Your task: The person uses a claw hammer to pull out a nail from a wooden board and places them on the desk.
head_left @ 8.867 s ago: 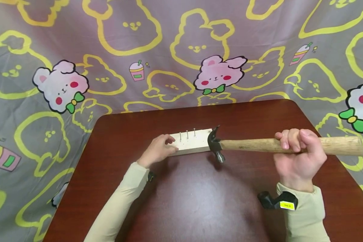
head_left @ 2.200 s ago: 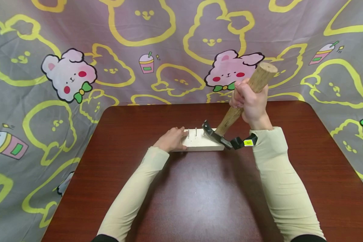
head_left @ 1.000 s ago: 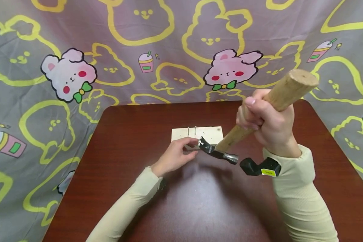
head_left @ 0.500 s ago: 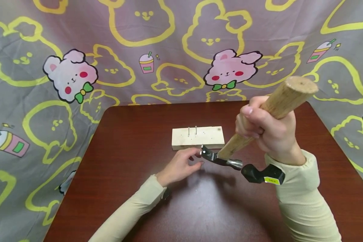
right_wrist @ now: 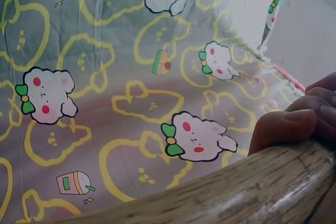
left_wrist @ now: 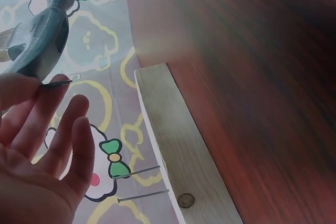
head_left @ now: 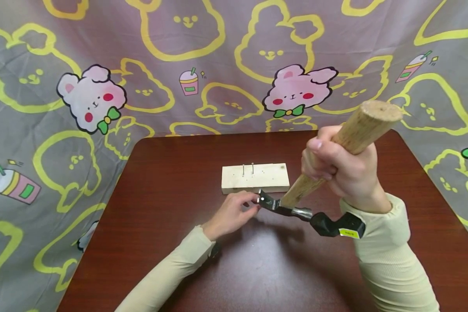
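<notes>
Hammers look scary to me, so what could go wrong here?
The left hand pinches a nail close to the claw of the hammer, so that hand might get scratched, or the thin nail could drop. Also, two nails stand up from the wooden board, and neither hand steadies it, so a bump might shift it.

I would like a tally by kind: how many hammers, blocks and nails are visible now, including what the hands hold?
Hammer: 1
Block: 1
Nails: 3 (2 standing in the block, 1 in the left hand)
Total: 5
</notes>
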Available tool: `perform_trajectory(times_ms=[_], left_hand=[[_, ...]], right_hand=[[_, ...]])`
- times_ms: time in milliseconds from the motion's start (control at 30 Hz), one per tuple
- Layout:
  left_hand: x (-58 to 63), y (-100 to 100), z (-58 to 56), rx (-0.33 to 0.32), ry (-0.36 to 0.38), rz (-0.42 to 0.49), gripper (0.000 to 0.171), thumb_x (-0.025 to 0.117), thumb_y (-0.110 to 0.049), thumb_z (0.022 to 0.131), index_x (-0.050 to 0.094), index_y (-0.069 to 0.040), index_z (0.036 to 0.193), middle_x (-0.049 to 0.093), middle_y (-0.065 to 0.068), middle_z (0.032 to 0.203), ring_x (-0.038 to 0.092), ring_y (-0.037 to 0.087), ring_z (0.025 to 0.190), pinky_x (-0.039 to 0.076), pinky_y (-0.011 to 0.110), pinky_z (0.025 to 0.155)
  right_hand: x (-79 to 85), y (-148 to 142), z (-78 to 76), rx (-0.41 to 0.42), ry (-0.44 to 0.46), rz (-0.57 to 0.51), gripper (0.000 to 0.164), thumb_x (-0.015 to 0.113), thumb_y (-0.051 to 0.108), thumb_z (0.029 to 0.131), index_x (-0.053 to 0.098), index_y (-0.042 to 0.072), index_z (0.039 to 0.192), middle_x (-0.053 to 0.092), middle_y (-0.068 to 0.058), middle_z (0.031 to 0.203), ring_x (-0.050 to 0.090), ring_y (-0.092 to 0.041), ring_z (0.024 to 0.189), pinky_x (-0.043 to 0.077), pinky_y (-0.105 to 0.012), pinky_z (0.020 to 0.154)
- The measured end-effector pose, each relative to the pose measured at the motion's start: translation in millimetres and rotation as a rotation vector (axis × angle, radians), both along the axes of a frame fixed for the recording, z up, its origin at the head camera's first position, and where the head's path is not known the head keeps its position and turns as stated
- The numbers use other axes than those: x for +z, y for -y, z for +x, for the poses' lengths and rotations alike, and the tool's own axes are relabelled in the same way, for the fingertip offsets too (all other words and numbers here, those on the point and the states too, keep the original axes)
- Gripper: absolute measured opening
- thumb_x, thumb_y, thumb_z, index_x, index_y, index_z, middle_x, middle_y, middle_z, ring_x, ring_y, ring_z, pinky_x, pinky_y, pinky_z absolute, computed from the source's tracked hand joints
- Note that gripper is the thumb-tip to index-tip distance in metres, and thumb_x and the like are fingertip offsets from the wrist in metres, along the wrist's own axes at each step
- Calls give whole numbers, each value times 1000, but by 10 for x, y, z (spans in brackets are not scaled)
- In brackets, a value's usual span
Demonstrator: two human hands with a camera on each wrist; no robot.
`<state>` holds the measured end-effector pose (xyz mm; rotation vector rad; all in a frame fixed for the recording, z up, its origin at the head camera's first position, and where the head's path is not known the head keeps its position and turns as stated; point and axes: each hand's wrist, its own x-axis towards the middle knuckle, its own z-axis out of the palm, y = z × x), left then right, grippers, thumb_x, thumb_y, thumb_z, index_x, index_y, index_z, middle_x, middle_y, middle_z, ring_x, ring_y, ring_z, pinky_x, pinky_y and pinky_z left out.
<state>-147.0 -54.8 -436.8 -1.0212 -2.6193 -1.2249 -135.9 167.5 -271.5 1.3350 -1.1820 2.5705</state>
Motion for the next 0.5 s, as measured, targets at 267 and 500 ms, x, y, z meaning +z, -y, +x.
perform_trajectory(times_ms=[267,500], left_hand=[[16,22,1,36,-66,15,10,69,-5,85,71,-5,95,72,7,93,68,18,87,56,26,79],[19,34,-19,30,-82,45,10,71,-6,85,71,-5,94,72,7,92,67,16,85,56,29,77]], right_hand=[[-7,4,-16,-4,1,25,34,27,-21,84,35,-2,58,27,-3,47,25,-14,37,23,-27,33],[-5,9,-20,-25,12,43,34,27,-21,83,35,-1,57,27,-3,47,25,-15,37,23,-27,33]])
